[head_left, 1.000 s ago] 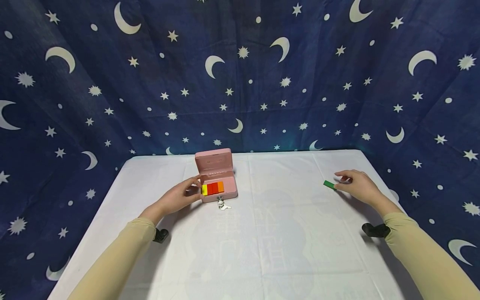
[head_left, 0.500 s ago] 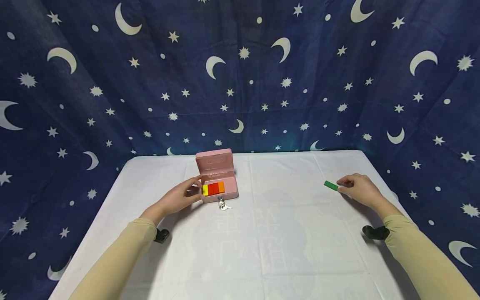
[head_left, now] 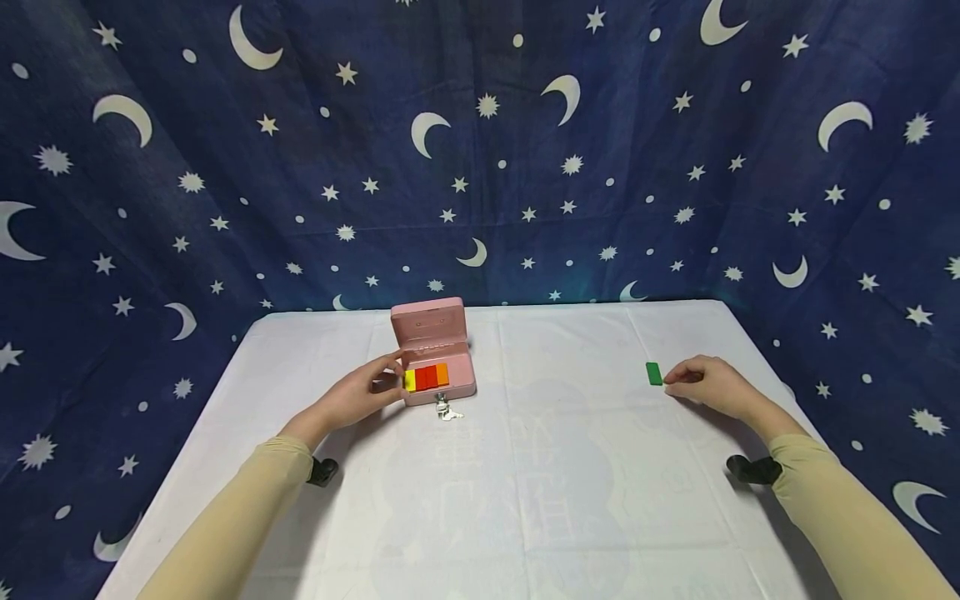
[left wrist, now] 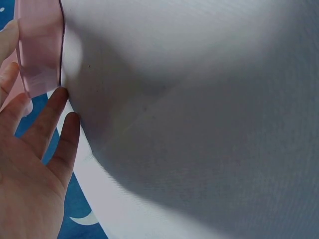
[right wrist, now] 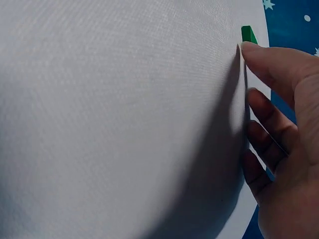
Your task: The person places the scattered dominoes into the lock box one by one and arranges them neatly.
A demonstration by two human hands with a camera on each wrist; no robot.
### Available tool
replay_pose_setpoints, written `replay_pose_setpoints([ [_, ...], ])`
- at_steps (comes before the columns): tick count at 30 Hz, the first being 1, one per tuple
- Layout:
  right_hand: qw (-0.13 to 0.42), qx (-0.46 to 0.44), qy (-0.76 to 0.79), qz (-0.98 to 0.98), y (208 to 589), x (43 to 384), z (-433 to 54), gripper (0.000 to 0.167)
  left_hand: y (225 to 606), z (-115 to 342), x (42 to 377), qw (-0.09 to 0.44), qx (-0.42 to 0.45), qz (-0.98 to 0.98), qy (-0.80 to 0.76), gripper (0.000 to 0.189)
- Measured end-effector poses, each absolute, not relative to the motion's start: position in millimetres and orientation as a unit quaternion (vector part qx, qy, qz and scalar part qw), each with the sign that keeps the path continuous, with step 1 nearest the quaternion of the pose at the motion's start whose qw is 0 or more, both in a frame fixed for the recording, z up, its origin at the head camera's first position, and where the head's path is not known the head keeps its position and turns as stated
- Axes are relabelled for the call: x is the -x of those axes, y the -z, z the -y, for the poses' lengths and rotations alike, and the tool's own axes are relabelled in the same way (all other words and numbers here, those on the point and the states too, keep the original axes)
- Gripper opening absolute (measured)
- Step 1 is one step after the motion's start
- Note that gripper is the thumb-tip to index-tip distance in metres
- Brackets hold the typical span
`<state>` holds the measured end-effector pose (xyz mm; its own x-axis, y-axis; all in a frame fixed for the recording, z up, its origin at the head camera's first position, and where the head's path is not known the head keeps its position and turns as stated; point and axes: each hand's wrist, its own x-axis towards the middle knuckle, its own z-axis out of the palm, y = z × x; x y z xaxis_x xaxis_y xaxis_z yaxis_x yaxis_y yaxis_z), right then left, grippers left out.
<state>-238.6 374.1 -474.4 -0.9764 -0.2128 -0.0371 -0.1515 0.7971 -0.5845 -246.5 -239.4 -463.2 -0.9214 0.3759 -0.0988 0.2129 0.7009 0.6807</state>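
Observation:
On the left of the white table stands a small pink cash box (head_left: pixel 463 383), its lid (head_left: pixel 427 321) raised. Yellow, red and orange domino-like tiles (head_left: pixel 426 377) lie side by side in it. My left hand (head_left: pixel 352 400) holds the box's left end, thumb near the front corner and a finger near the back one; the left wrist view shows the fingers (left wrist: pixel 47 119) spread along it. Over at the right, my right hand (head_left: pixel 712 385) pinches a green tile (head_left: pixel 654 373) by its near edge. The right wrist view hides most of that tile (right wrist: pixel 247 34) behind the thumb.
Small keys (head_left: pixel 448 412) hang from the lock at the box's front. A white cloth (head_left: pixel 555 467) covers the table. Behind and at both sides hangs a dark blue curtain (head_left: pixel 495 200) with moons and stars.
My right hand has moved slightly toward me, and the green tile has turned from slanting sideways to nearly lengthwise. The left hand and the box have stayed in place.

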Motion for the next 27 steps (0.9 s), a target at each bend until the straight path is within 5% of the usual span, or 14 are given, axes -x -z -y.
replay_pose_setpoints([
  [8, 0.035, 0.086, 0.301, -0.949, 476.1, 239.1, -375.5, 0.062, 463.1, 239.4, 243.6, 0.120, -0.162, -0.915, -0.350, 0.038],
  [27, 0.059, 0.091, 0.320, -0.941, 477.0, 241.7, -366.8, 0.062, 463.2, 238.6, 244.7, 0.118, -0.158, -0.918, -0.343, 0.035],
])
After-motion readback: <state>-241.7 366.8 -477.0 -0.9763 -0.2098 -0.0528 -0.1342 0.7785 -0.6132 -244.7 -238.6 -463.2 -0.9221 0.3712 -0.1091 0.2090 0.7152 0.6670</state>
